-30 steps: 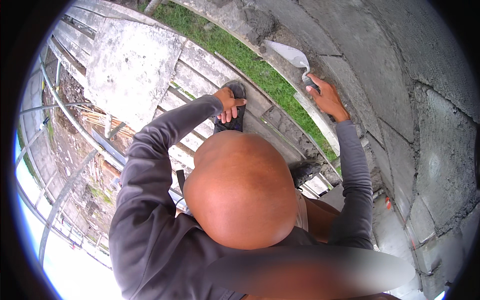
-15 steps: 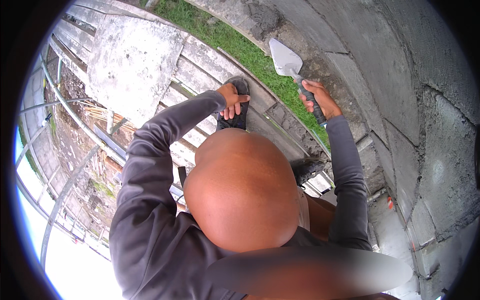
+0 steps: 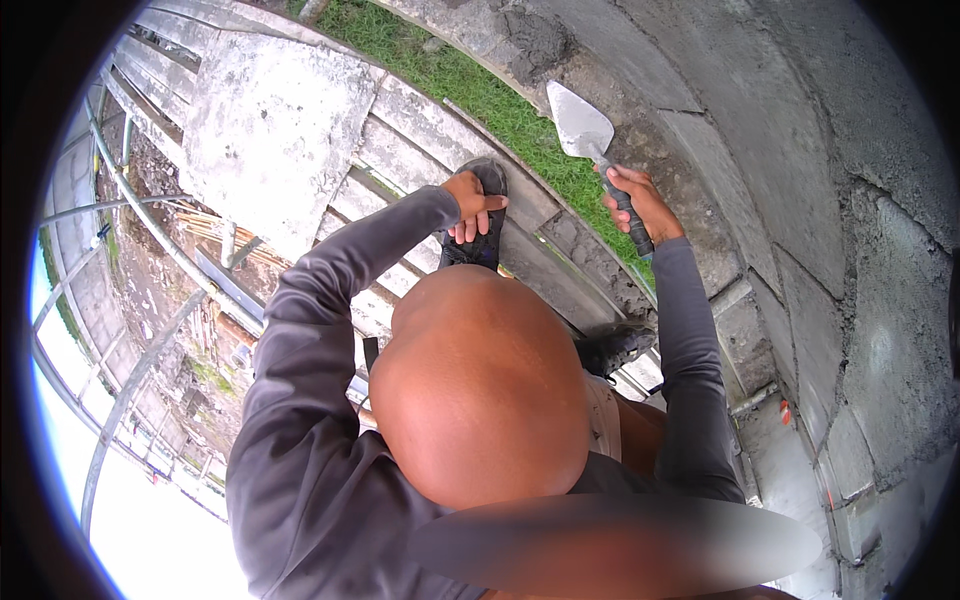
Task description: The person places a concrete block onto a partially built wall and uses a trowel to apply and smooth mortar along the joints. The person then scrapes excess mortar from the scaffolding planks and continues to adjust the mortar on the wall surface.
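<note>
My right hand (image 3: 643, 208) is wrapped round the dark handle of a pointed trowel (image 3: 581, 122). The pale metal blade points up and away, over the strip of grass and the ledge beside the block wall. My left hand (image 3: 473, 207) hangs loosely above my black shoe (image 3: 487, 176), its fingers partly bent and apart, holding nothing. Between my arms rises my bare bent knee (image 3: 480, 385), which covers much of the middle of the view. Part of a second dark shoe (image 3: 617, 345) shows to the right of the knee.
A grey block wall (image 3: 840, 210) with mortar joints curves along the right. Wet-looking mortar (image 3: 535, 42) lies on the ledge at its foot. Worn planks (image 3: 415, 125) run underfoot, with a whitish board (image 3: 280, 130) on them. Scaffold poles (image 3: 150, 225) stand at the left, above rubble.
The whole view has shifted slightly. The trowel stays in my right hand at nearly the same angle, and my left hand still hangs above the shoe.
</note>
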Motion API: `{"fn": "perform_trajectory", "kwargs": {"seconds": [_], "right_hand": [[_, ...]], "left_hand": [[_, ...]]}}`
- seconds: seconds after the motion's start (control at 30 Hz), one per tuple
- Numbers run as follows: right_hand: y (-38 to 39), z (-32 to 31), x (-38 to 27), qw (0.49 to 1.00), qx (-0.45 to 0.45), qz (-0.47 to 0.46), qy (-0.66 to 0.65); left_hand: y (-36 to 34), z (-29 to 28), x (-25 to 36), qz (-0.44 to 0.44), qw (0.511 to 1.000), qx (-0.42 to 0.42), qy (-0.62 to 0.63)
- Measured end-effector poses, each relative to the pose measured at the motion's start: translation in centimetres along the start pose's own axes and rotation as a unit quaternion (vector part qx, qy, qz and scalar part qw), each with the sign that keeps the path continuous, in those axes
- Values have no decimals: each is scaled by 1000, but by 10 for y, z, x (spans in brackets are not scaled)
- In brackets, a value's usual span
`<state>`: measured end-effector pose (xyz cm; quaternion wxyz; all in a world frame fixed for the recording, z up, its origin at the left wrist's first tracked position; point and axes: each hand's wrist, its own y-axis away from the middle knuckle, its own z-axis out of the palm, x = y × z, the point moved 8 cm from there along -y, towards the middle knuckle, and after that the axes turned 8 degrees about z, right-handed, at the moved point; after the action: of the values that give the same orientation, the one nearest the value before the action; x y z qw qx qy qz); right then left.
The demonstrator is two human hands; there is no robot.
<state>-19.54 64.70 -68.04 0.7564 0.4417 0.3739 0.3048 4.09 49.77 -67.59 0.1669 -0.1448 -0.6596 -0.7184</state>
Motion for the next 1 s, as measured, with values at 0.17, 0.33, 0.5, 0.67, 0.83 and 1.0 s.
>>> {"fn": "perform_trajectory", "kwargs": {"seconds": [0.17, 0.33, 0.5, 0.67, 0.83, 1.0], "right_hand": [[11, -2, -2, 998, 34, -4, 53], [-11, 14, 0, 999, 19, -9, 38], [-38, 45, -1, 984, -73, 40, -158], [-58, 56, -55, 992, 86, -75, 57], [-20, 37, -71, 828, 240, -164, 479], [11, -1, -71, 803, 296, -214, 470]], "left_hand": [[2, 1, 1, -4, 1000, -18, 10], [3, 0, 2, 0, 1000, -13, 16], [1, -1, 2, 4, 1000, -9, 11], [2, 0, -1, -6, 1000, 0, 10], [3, -1, 2, 8, 1000, -3, 20], [0, 2, -3, -3, 1000, -20, 23]]}}
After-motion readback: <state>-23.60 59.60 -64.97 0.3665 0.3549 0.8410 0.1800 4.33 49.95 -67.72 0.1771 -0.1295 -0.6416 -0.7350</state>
